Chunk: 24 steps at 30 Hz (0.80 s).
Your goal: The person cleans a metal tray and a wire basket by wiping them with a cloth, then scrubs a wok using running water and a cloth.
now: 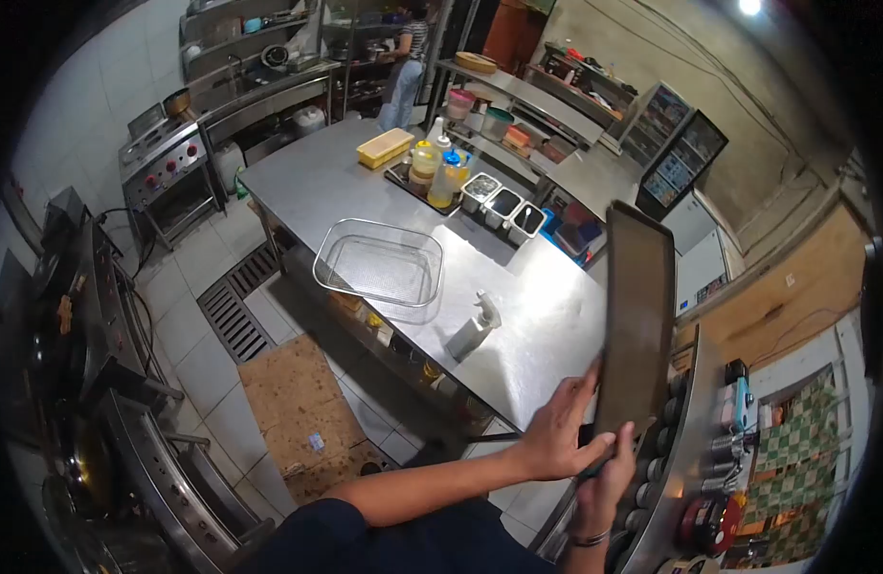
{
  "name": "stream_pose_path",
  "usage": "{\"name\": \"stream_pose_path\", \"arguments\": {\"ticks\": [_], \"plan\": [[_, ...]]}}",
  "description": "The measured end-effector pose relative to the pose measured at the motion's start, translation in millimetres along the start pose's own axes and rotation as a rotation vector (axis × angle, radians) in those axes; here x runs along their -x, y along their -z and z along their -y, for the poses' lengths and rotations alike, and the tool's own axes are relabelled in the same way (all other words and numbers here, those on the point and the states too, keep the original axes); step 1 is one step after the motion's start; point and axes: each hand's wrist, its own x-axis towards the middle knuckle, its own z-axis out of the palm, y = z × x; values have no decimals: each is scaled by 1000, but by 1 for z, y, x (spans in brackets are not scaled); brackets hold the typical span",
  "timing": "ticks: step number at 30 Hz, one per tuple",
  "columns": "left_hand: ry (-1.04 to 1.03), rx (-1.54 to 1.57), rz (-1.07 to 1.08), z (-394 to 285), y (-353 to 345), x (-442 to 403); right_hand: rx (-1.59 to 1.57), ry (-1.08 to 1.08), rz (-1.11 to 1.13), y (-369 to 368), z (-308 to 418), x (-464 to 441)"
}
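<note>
A long, dark rectangular tray (637, 306) stands nearly upright in front of me on the right, its flat inner face towards me. My left hand (561, 435) is against its lower left edge, fingers stretched along the side and thumb across the bottom. Gripping the lower end is my right hand (606, 488), with a bracelet on the wrist; its fingers are partly hidden behind the tray. On the steel table to the left are a grey spray bottle (474, 328) and a wire mesh basket (379, 263).
The steel table (298, 182) also bears a yellow container (385, 147), squeeze bottles (450, 180) and metal tubs (503, 206). At right runs a steel shelf (685, 450) with several jars. Cooking equipment (164, 459) lines the left. Another person (403, 72) stands at the back.
</note>
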Motion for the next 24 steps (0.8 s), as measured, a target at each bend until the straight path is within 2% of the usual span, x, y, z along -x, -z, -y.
{"name": "stream_pose_path", "arguments": {"ticks": [1, 2, 3, 4, 6, 7, 9, 10, 12, 14, 17, 20, 21, 22, 24], "plan": [[53, -11, 106, -5, 21, -5, 31, 12, -31, 6, 8, -22], [44, 5, 7, 11, 40, -5, 134, 18, -59, 31, 11, -57], [183, 130, -39, 33, 63, -1, 279, 83, -75, 50, 12, -94], [172, 249, -182, 70, 85, 5, 357, 112, -81, 49, 15, -118], [430, 499, -648, 117, 141, 15, 394, 35, 28, 70, 0, -181], [559, 419, -799, 149, 169, 24, 414, -45, 78, 75, -11, -206], [844, 391, -937, 209, 220, 44, 481, -93, 45, 91, -64, -270], [842, 377, -942, 238, 237, 48, 533, -115, 23, 98, -98, -303], [1000, 448, -1106, 287, 264, 48, 489, -208, 88, 92, -161, -348], [1034, 492, -1126, 331, 283, 41, 493, -344, 163, 76, -215, -386], [1081, 528, -1157, 396, 303, 29, 460, -256, 214, -1, -259, -401], [1138, 471, -1202, 428, 311, 21, 492, -350, 260, -35, -307, -434], [1080, 364, -1223, 436, 313, 24, 498, -365, 269, -49, -314, -441], [1021, 258, -1239, 442, 315, 28, 476, -359, 254, -63, -321, -446], [1004, 317, -1333, 431, 318, 26, 497, -262, 263, -85, -332, -449]]}}
